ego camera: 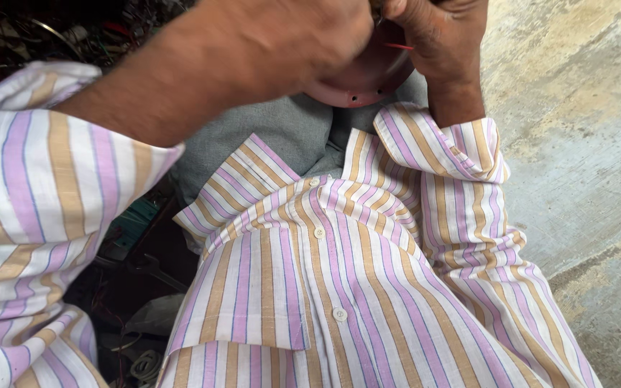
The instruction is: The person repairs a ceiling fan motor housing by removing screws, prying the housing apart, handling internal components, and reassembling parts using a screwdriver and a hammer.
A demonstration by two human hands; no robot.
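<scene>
Evidently both hands brace a maroon round cover (357, 75) over the lap; left hand (303, 36) clamps its rim; right hand (433, 36) pinches its edge, steadying it.

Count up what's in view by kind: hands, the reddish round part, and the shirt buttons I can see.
Hands: 2, the left hand and right hand
Maroon round plastic cover: 1, held between both hands
White shirt buttons: 3 visible
Total: 6

Bare concrete floor (576, 144) lies open rightward; tangled wires (73, 29) crowd the left.
</scene>
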